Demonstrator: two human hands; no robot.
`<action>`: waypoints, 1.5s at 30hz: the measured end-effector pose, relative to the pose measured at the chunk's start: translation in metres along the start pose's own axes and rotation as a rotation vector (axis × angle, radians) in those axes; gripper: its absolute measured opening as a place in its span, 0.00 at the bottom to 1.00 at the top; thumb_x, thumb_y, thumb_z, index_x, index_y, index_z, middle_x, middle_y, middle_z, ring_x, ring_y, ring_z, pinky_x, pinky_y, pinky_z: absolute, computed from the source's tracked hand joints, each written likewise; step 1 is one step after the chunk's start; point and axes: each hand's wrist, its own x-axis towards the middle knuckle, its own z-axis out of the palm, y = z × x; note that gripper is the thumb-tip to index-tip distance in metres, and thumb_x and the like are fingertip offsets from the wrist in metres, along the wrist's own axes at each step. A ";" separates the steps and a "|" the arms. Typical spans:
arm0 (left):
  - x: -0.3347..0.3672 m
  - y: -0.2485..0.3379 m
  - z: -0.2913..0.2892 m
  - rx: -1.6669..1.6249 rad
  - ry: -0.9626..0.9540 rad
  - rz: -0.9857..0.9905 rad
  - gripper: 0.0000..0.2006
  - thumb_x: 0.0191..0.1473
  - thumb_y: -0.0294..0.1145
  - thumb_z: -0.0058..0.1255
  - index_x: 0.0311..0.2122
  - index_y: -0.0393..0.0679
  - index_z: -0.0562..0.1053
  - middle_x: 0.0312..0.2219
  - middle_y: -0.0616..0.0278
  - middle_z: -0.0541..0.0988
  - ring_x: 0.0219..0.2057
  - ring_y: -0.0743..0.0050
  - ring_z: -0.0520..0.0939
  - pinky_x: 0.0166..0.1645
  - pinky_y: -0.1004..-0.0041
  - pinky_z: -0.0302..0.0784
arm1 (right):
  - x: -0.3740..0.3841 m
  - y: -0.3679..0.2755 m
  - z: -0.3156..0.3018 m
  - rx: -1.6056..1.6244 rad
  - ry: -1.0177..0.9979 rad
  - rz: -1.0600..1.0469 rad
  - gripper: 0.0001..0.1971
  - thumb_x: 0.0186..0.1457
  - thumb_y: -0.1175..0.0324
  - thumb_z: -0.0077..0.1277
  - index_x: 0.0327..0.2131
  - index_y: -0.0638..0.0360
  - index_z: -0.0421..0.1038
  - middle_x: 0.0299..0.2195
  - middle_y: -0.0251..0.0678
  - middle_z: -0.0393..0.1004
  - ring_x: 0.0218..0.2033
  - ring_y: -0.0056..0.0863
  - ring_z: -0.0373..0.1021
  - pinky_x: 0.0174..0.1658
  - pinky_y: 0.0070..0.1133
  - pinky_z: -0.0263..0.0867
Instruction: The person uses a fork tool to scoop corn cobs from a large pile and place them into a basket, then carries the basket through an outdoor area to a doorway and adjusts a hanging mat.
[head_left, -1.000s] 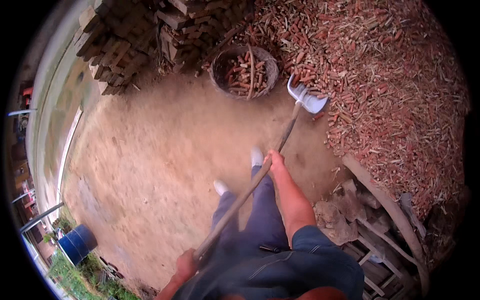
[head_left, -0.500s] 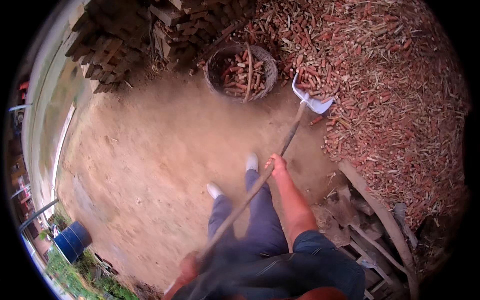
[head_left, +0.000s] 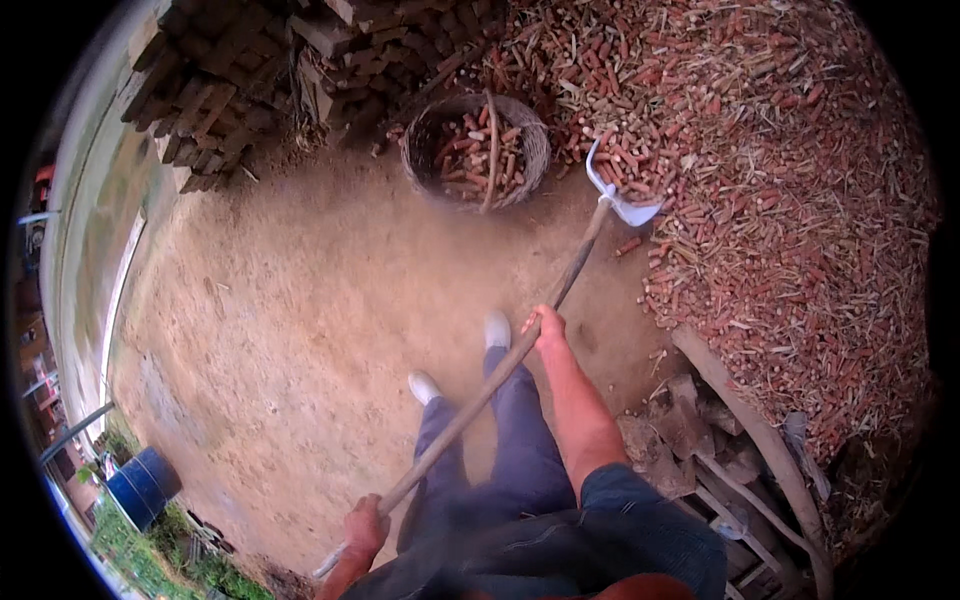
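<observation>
A long wooden-handled hoe (head_left: 470,412) runs slantwise in front of my legs, from lower left to upper right. My left hand (head_left: 366,522) is closed round the handle near its butt end. Further up the shaft, my right hand (head_left: 545,325) wraps round it. The pale metal hoe head (head_left: 632,211), with a curved prong on one side and a broad blade on the other, is at the edge of a big heap of reddish corn cobs (head_left: 770,230). Left of the head stands a round wicker basket (head_left: 543,160) with an arched handle, partly filled with cobs.
Stacked bricks (head_left: 215,100) rise at the far left, behind the dirt floor (head_left: 300,330). A curved log (head_left: 735,400) and broken wood lie at the right, beside the heap. A blue barrel (head_left: 145,487) lies near greenery at lower left.
My left hand has shifted slightly up and left with the handle's butt end, which now shows below it. The hoe head stays at the heap's edge, nearly unmoved.
</observation>
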 end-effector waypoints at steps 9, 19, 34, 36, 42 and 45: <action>0.005 -0.028 0.026 -0.058 -0.009 0.041 0.13 0.43 0.28 0.50 0.38 0.46 0.70 0.33 0.51 0.75 0.35 0.47 0.77 0.41 0.56 0.72 | -0.020 0.025 -0.008 -0.047 0.067 -0.016 0.05 0.45 0.72 0.46 0.20 0.58 0.62 0.14 0.34 0.61 0.14 0.28 0.60 0.19 0.28 0.61; 0.010 -0.051 0.047 -0.085 0.116 0.056 0.11 0.43 0.29 0.51 0.35 0.48 0.68 0.31 0.54 0.74 0.29 0.47 0.77 0.33 0.55 0.74 | -0.008 0.024 -0.012 -0.133 0.032 -0.046 0.08 0.46 0.70 0.46 0.18 0.54 0.59 0.14 0.31 0.59 0.15 0.26 0.58 0.21 0.27 0.60; -0.081 -0.168 0.105 -0.057 0.598 -0.207 0.12 0.42 0.22 0.51 0.36 0.45 0.69 0.29 0.54 0.71 0.31 0.50 0.74 0.34 0.56 0.69 | -0.113 0.158 0.007 -0.248 0.074 -0.113 0.09 0.46 0.73 0.47 0.18 0.58 0.59 0.14 0.34 0.58 0.15 0.30 0.60 0.19 0.29 0.61; -0.104 -0.189 0.116 -0.157 0.511 -0.219 0.12 0.41 0.23 0.52 0.36 0.45 0.69 0.29 0.54 0.72 0.32 0.50 0.74 0.34 0.56 0.69 | -0.130 0.177 0.007 -0.302 0.066 -0.124 0.07 0.46 0.74 0.49 0.22 0.60 0.60 0.17 0.37 0.60 0.16 0.32 0.62 0.21 0.33 0.64; -0.170 -0.252 0.158 -0.256 0.181 -0.270 0.13 0.40 0.30 0.53 0.35 0.46 0.70 0.30 0.52 0.74 0.34 0.48 0.76 0.37 0.57 0.72 | -0.164 0.244 -0.011 -0.514 0.077 -0.220 0.12 0.46 0.74 0.53 0.33 0.65 0.61 0.26 0.41 0.65 0.21 0.36 0.67 0.21 0.34 0.68; -0.201 -0.267 0.188 -0.328 -0.022 -0.326 0.13 0.40 0.35 0.53 0.34 0.45 0.72 0.29 0.51 0.76 0.32 0.48 0.78 0.37 0.58 0.73 | -0.203 0.265 0.002 -0.685 0.029 -0.201 0.15 0.45 0.73 0.55 0.36 0.67 0.62 0.28 0.42 0.67 0.23 0.35 0.69 0.22 0.33 0.70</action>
